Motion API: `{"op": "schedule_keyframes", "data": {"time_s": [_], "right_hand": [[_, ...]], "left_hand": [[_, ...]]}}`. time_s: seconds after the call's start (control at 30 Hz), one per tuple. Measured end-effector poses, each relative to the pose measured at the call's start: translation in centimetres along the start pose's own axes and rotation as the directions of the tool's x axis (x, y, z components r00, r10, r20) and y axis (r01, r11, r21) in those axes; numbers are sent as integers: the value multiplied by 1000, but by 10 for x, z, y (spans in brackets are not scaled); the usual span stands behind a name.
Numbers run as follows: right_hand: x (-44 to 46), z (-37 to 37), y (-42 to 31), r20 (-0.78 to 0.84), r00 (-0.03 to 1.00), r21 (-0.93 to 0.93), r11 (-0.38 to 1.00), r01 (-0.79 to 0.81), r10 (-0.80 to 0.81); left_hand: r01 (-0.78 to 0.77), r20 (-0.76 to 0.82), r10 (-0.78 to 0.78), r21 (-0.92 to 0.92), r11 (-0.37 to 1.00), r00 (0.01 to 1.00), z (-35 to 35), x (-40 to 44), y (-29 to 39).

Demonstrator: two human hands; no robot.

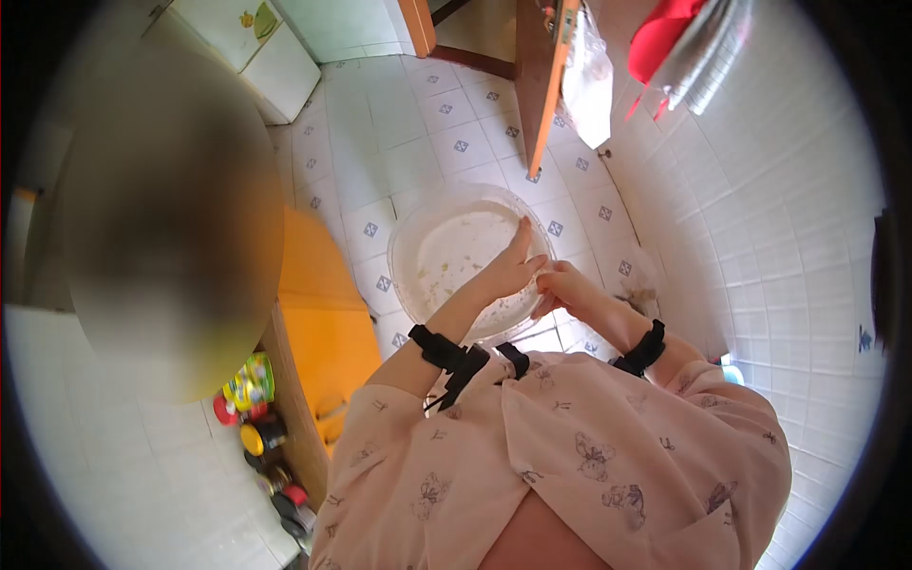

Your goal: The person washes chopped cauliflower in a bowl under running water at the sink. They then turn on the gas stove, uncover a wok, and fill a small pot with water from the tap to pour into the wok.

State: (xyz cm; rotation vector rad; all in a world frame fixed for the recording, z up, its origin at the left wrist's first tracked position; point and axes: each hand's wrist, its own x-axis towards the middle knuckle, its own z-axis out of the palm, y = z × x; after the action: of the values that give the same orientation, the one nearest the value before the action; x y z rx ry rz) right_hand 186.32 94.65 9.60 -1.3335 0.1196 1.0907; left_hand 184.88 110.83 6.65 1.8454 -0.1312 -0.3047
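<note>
A round whitish basin (404,275) stands on the tiled floor, with small pale and yellowish bits scattered over its bottom. Over its right half is my left hand (511,269), its fingers stretched out and one pointing away from me. My right hand (570,290) is close beside it at the basin's right rim, fingers curled in. What those curled fingers hold, if anything, cannot be made out. Both wrists wear black straps.
To my left runs an orange cabinet (328,356) with bottles and a yellow-green packet (252,382) on top. A large blurred object (171,228) blocks the upper left. An orange-edged door (546,104) with a white bag (586,85) stands ahead; a tiled wall (788,218) is right.
</note>
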Motion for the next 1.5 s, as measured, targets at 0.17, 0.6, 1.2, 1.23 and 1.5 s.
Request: {"op": "schedule_keyframes", "data": {"time_s": [0.17,0.6,1.2,1.23,1.5], "right_hand": [[108,31,-88,-206,974,-2,995,98,-96],[390,7,-342,-145,973,153,968,200,-179],[731,-168,-675,-466,878,324,901,287,-112],[739,-172,-693,-511,855,354,884,304,-89],[833,-262,-896,-573,815,325,888,327,-90]], "left_hand": [[24,428,-45,54,998,903,-142,66,0],[-142,355,36,277,950,934,-428,352,-14],[-583,587,68,771,257,807,-669,861,-37],[-578,604,-12,769,272,797,-679,877,-29],[-637,648,19,743,208,762,-755,1117,11]]}}
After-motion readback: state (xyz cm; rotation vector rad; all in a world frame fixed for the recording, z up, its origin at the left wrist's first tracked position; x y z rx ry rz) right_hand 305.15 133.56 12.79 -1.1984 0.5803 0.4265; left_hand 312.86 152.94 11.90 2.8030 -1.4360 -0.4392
